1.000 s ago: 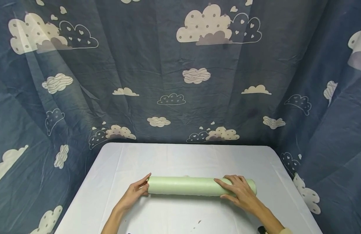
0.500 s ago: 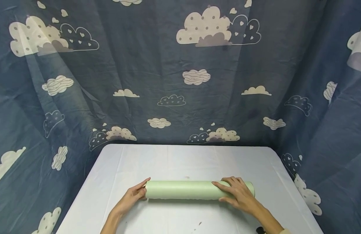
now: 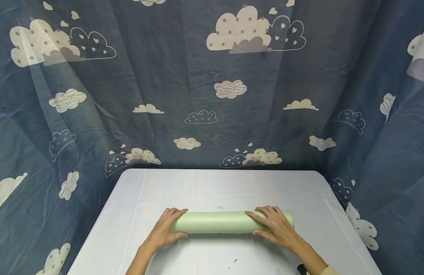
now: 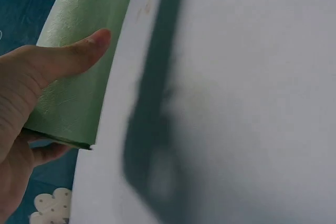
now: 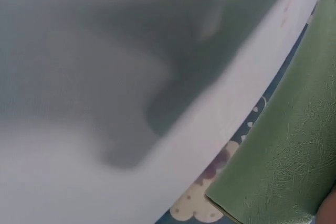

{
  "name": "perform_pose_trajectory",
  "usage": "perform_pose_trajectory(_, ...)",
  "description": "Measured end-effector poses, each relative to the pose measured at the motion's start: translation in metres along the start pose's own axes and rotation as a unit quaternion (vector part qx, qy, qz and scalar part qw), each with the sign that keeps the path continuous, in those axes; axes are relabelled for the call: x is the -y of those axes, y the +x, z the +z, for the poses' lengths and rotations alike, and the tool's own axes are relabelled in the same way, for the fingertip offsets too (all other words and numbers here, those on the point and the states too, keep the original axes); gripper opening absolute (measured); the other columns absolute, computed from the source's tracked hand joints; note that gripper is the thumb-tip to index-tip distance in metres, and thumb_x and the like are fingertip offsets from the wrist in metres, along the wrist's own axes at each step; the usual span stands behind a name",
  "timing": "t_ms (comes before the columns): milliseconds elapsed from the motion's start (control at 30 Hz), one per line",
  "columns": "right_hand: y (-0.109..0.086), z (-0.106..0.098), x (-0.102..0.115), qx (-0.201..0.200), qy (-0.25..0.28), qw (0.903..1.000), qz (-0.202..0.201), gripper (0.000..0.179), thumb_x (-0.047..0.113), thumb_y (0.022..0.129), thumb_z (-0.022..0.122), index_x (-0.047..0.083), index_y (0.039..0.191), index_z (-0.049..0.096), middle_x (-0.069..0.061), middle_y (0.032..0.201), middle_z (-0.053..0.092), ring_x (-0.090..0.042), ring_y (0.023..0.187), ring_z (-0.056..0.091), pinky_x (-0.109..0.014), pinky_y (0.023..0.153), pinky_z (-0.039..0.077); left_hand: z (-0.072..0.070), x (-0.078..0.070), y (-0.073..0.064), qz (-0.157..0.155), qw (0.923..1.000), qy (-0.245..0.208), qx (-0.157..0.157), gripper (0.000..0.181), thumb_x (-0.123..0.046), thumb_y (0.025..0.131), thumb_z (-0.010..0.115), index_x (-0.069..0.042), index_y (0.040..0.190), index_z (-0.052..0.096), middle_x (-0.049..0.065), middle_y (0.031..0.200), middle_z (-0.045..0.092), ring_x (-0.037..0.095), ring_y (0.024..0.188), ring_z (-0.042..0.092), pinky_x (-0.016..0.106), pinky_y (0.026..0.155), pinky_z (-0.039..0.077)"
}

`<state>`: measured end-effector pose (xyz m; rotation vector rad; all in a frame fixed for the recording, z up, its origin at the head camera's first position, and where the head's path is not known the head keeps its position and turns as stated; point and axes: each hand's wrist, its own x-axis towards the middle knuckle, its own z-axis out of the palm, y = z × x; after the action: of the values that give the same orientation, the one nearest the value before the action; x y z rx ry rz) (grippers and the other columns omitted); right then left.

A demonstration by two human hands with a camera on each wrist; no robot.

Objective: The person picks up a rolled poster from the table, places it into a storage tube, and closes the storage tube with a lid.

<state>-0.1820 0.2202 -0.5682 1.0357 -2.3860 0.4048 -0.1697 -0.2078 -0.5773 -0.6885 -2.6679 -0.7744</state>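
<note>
A light green roll (image 3: 217,222), which looks like a rolled-up mat with a leathery, creased surface, lies crosswise between my two hands over the white table. My left hand (image 3: 166,228) grips its left end, thumb on the near side and fingers over the far side. In the left wrist view that thumb (image 4: 79,53) presses along the roll, while some fingertips show beyond its end edge. Toward the right end, my right hand (image 3: 275,227) holds the roll from above, thumb in front and fingers across the top. Only a bit of that hand (image 5: 328,211) shows in the right wrist view.
The table (image 3: 219,187) is covered in white cloth with small dark marks near the front. The roll's shadow (image 4: 152,82) falls on the cloth, apart from the roll. A dark blue cloud-print curtain (image 3: 198,76) surrounds the table at the back and sides.
My left hand has gone from fingering the roll's left end face to wrapping round the roll there. The roll has shifted slightly toward me and left; my right hand keeps its hold.
</note>
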Motion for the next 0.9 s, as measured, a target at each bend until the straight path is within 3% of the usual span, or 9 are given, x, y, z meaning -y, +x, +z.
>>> perform_pose_trajectory(200, -0.001, 0.001, -0.014, 0.030, 0.004, 0.9993, 0.021, 0.082, 0.044, 0.069, 0.091, 0.021, 0.143, 0.063, -0.002, 0.116, 0.070, -0.021, 0.103, 0.067, -0.045, 0.086, 0.054, 0.008, -0.004, -0.002, -0.026, 0.9979, -0.058, -0.003, 0.079, -0.020, 0.068, 0.096, -0.012, 0.139, 0.064, 0.003, 0.123, 0.066, 0.019, 0.113, 0.053, 0.052, 0.096, 0.054)
perform_pose_trajectory(367, -0.008, 0.006, -0.028, 0.034, -0.001, 0.9968, 0.072, 0.078, 0.053, 0.068, 0.090, 0.023, 0.137, 0.069, 0.001, 0.111, 0.072, -0.017, 0.098, 0.067, -0.043, 0.084, 0.051, 0.010, 0.001, 0.001, -0.038, 0.9981, -0.048, -0.010, 0.080, -0.019, 0.066, 0.097, -0.018, 0.139, 0.065, 0.003, 0.122, 0.066, 0.018, 0.112, 0.053, 0.050, 0.096, 0.054)
perform_pose_trajectory(533, -0.010, 0.013, -0.031, 0.019, 0.016, 0.9965, 0.080, 0.075, 0.052, 0.069, 0.089, 0.025, 0.136, 0.070, 0.000, 0.111, 0.073, -0.019, 0.099, 0.067, -0.045, 0.084, 0.044, 0.010, 0.011, 0.000, -0.049, 0.9976, -0.045, 0.020, 0.080, -0.024, 0.071, 0.095, -0.027, 0.144, 0.062, 0.004, 0.125, 0.065, 0.018, 0.114, 0.053, 0.047, 0.097, 0.052)
perform_pose_trajectory(733, -0.007, 0.023, -0.025, 0.051, 0.023, 0.9930, 0.104, 0.075, 0.049, 0.072, 0.087, 0.027, 0.140, 0.066, -0.001, 0.114, 0.072, -0.020, 0.103, 0.067, -0.046, 0.086, 0.041, 0.016, 0.027, -0.003, -0.060, 0.9965, -0.038, 0.043, 0.077, -0.028, 0.072, 0.093, -0.024, 0.143, 0.063, 0.005, 0.125, 0.065, 0.018, 0.112, 0.055, 0.043, 0.094, 0.048)
perform_pose_trajectory(900, -0.009, 0.028, -0.027, 0.067, 0.024, 0.9896, 0.125, 0.075, 0.050, 0.074, 0.087, 0.027, 0.142, 0.065, -0.002, 0.116, 0.072, -0.021, 0.104, 0.067, -0.044, 0.086, 0.042, 0.020, 0.029, 0.000, -0.065, 0.9958, -0.039, 0.052, 0.075, -0.031, 0.074, 0.092, -0.023, 0.143, 0.064, 0.004, 0.123, 0.066, 0.019, 0.111, 0.055, 0.039, 0.090, 0.044)
